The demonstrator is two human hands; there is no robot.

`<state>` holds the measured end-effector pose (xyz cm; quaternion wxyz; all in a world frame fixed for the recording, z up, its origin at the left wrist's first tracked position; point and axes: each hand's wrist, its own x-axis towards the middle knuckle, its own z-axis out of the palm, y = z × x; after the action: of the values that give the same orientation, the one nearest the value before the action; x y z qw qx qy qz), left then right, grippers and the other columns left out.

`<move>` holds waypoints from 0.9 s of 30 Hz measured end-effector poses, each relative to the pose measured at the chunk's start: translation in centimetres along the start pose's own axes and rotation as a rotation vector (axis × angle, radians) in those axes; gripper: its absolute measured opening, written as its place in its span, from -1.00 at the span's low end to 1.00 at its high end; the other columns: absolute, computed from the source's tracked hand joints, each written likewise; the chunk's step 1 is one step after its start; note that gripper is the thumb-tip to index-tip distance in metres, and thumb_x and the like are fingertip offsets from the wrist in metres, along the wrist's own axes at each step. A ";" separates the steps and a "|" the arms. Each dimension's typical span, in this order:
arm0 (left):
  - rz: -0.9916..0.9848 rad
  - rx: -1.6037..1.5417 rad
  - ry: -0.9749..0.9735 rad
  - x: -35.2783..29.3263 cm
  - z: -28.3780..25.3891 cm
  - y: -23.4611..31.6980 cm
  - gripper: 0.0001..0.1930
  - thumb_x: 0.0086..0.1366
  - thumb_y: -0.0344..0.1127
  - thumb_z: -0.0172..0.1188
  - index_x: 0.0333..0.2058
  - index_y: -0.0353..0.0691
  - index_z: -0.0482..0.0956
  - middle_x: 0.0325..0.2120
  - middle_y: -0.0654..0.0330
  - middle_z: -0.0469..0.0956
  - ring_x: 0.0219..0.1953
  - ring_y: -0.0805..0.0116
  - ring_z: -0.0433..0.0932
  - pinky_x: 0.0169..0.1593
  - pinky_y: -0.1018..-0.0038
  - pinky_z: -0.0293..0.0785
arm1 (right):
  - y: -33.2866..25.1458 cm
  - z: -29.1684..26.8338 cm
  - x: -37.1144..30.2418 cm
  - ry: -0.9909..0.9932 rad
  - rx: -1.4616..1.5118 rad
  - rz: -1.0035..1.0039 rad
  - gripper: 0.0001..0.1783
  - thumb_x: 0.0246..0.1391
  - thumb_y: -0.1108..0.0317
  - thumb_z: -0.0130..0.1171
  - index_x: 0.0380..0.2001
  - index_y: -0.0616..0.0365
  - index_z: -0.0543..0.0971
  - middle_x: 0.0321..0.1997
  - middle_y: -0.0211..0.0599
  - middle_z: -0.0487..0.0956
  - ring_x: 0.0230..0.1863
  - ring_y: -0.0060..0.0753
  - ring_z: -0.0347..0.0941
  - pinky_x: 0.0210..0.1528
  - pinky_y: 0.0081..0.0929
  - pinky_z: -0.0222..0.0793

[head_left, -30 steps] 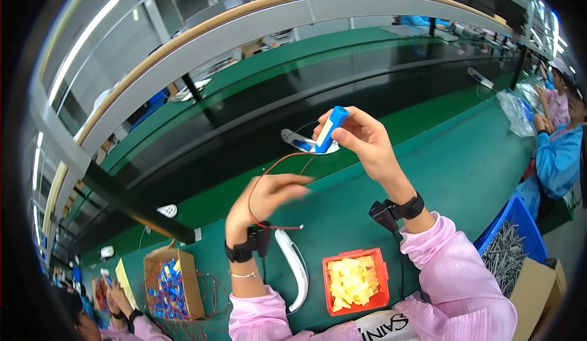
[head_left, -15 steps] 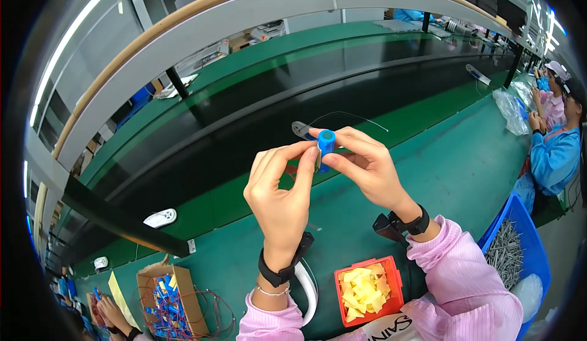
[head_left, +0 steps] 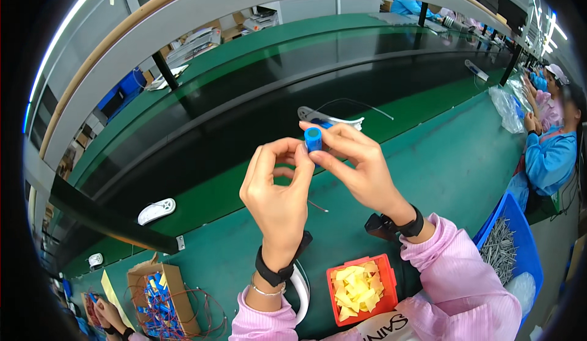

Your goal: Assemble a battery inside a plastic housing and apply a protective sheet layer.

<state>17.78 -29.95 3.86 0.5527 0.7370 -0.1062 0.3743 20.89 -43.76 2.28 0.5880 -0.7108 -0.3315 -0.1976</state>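
Held upright between my hands is a blue cylindrical battery (head_left: 313,140) with a dark green round end facing up. My right hand (head_left: 361,161) pinches it from the right between thumb and fingers. From the left, the closed thumb and index fingertips of my left hand (head_left: 275,179) press against its side; whether a small piece sits under them is hidden. A thin dark wire end (head_left: 319,208) shows just below the hands. Nearer me, a red bin (head_left: 391,286) holds yellow paper-like pieces (head_left: 356,289).
At the lower left, a cardboard box (head_left: 186,304) holds blue batteries with red and dark wires. A blue bin (head_left: 527,249) of grey metal pieces stands right. White housings (head_left: 157,211) lie on the dark conveyor (head_left: 232,139). A white curved part (head_left: 301,295) lies under my left wrist. Co-workers sit right.
The battery and both hands have shifted slightly left. The yellowish strip seen at the battery's side is no longer visible. More of the white housing behind my right hand shows.
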 end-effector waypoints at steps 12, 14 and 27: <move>-0.456 -0.634 -0.201 0.8 0.0 -2.0 -0.81 0.40 -0.32 0.07 -0.23 -0.36 0.51 -0.40 0.23 0.54 -0.40 0.54 0.52 -0.26 0.60 0.48 | 0.4 -1.0 0.2 -0.059 0.562 0.270 -0.69 0.28 0.35 0.05 0.01 0.30 0.53 0.22 -0.23 0.37 0.11 -0.46 0.38 0.09 -0.46 0.40; -0.388 -0.524 -0.228 1.1 -0.1 -0.9 -0.83 0.37 -0.33 0.12 -0.23 -0.35 0.51 -0.39 0.24 0.53 -0.37 0.55 0.50 -0.25 0.60 0.46 | 1.1 -1.2 0.4 -0.069 0.403 0.148 -0.68 0.28 0.36 0.05 0.02 0.31 0.51 0.22 -0.22 0.37 0.12 -0.45 0.37 0.10 -0.46 0.41; -0.380 -0.620 -0.285 0.9 -1.6 -1.9 -0.84 0.43 -0.26 0.04 -0.22 -0.24 0.42 -0.38 0.32 0.44 -0.33 0.64 0.40 -0.23 0.67 0.33 | -0.5 -2.0 0.6 -0.204 0.810 0.381 -0.56 0.08 0.44 0.28 0.02 0.38 0.47 -0.16 -0.20 0.59 -0.19 -0.51 0.55 -0.10 -0.57 0.51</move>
<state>18.80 -27.54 3.25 0.7884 0.5862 -0.1513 0.1093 21.13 -45.50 3.49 0.8087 -0.4879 -0.3015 0.1307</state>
